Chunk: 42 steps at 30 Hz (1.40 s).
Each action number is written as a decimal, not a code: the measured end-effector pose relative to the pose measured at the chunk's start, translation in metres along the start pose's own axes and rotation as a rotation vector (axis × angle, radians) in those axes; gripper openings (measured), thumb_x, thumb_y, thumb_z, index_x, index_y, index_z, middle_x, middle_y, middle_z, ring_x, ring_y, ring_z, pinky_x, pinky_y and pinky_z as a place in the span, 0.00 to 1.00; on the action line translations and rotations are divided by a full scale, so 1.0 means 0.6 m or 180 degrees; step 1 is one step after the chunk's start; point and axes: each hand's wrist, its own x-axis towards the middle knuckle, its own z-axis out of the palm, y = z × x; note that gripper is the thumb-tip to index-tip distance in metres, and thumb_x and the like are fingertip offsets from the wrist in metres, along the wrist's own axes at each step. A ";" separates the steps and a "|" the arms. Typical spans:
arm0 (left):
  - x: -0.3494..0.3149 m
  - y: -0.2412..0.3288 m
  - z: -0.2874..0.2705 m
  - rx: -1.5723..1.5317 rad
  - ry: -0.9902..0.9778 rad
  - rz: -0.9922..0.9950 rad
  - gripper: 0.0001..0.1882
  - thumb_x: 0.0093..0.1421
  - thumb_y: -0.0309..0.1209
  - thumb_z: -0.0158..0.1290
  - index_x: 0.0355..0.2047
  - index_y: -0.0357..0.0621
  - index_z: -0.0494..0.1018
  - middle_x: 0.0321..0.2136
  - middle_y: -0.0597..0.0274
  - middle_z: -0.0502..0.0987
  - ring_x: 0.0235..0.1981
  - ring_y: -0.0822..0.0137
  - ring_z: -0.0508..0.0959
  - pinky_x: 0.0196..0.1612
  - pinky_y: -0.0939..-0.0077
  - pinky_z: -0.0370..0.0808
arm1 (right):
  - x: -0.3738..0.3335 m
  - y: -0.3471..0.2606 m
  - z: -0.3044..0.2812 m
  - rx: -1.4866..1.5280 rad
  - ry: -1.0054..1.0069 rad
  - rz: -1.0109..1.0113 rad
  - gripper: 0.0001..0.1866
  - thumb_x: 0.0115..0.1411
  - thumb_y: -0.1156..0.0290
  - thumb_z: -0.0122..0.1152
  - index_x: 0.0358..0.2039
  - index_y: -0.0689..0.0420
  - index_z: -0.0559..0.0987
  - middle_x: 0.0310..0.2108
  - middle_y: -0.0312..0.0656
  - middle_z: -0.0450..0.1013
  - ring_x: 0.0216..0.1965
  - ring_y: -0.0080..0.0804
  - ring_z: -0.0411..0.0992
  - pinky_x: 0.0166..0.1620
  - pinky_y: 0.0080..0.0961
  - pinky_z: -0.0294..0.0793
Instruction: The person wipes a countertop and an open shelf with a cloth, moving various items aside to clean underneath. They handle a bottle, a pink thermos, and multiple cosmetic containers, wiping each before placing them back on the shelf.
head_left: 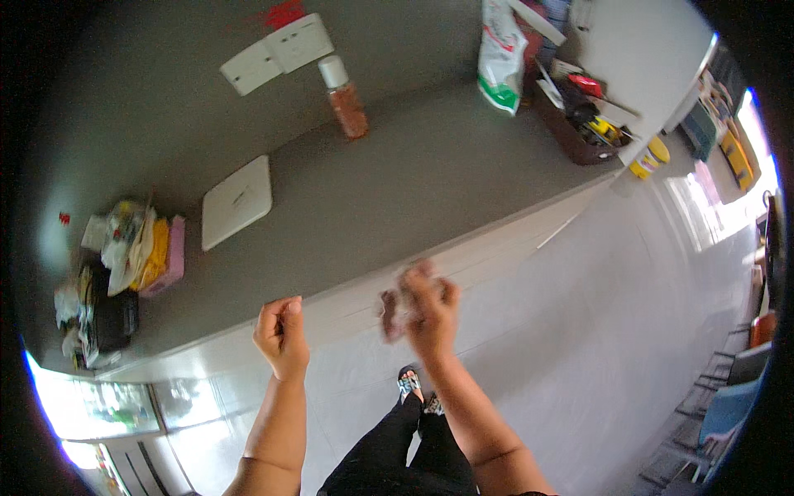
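Observation:
My right hand (pixel 434 310) is closed round a crumpled brownish-pink cloth (pixel 391 316), in front of the counter's near edge; motion smears both. Left of it, my left hand (pixel 283 335) is curled with the thumb over the fingers, close to the edge of the dark grey counter (pixel 356 207). Whether anything sits inside those fingers is hidden. On the counter beyond the hands stands a clear bottle with a white cap and reddish-brown content (pixel 347 107). A flat white rounded panel (pixel 238 202) lies to the left of the bottle.
A brown basket of mixed items (pixel 579 124) and a white-and-green packet (pixel 501 62) occupy the right end. Bags and a pink box (pixel 169 256) crowd the left end. A yellow tub (pixel 650 157) is beyond the right end; chairs (pixel 732 405) line the right side.

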 end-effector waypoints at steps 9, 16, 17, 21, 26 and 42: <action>-0.157 -0.033 -0.108 0.0102 0.0229 -0.1053 0.05 0.62 0.29 0.57 0.33 0.41 0.77 0.15 0.77 0.66 0.17 0.84 0.60 0.21 0.86 0.57 | -0.081 -0.117 0.152 -0.0142 -0.0692 -0.0155 0.37 0.43 0.84 0.62 0.58 0.49 0.72 0.57 0.53 0.64 0.52 0.52 0.66 0.53 0.41 0.69; -0.126 -0.100 -0.242 0.1273 0.0167 -0.0369 0.13 0.60 0.32 0.58 0.45 0.43 0.75 0.12 0.71 0.65 0.15 0.79 0.63 0.21 0.81 0.62 | -0.068 -0.074 0.117 0.0149 -0.0142 -0.0216 0.38 0.44 0.86 0.60 0.58 0.46 0.71 0.50 0.52 0.65 0.50 0.50 0.66 0.52 0.38 0.69; -0.113 -0.112 -0.262 0.1386 0.0192 -0.0279 0.18 0.60 0.31 0.59 0.50 0.44 0.72 0.13 0.71 0.64 0.15 0.79 0.62 0.21 0.81 0.62 | -0.055 -0.073 0.109 0.0140 0.0066 -0.0157 0.38 0.45 0.86 0.59 0.59 0.46 0.71 0.50 0.52 0.64 0.51 0.51 0.66 0.52 0.38 0.70; -0.066 -0.167 -0.336 0.2029 0.0143 -0.0382 0.38 0.60 0.32 0.59 0.67 0.50 0.53 0.11 0.69 0.64 0.13 0.75 0.64 0.20 0.77 0.65 | -0.052 -0.126 0.160 -0.0381 0.0222 0.0403 0.36 0.46 0.84 0.58 0.59 0.49 0.68 0.52 0.55 0.64 0.52 0.55 0.65 0.52 0.41 0.70; -0.031 -0.202 -0.425 0.3024 -0.0747 -0.1150 0.44 0.61 0.32 0.55 0.71 0.61 0.41 0.16 0.62 0.74 0.16 0.64 0.74 0.23 0.67 0.71 | -0.137 -0.240 0.279 -0.0256 -0.0057 0.0581 0.35 0.46 0.84 0.59 0.58 0.51 0.67 0.51 0.58 0.64 0.50 0.56 0.65 0.51 0.42 0.70; 0.006 -0.224 -0.490 0.2882 -0.1523 -0.0227 0.41 0.58 0.31 0.53 0.70 0.55 0.48 0.19 0.54 0.77 0.20 0.53 0.79 0.25 0.58 0.75 | -0.297 -0.361 0.435 0.0488 -0.1057 0.0042 0.34 0.46 0.85 0.56 0.55 0.44 0.75 0.44 0.49 0.71 0.47 0.50 0.70 0.50 0.40 0.72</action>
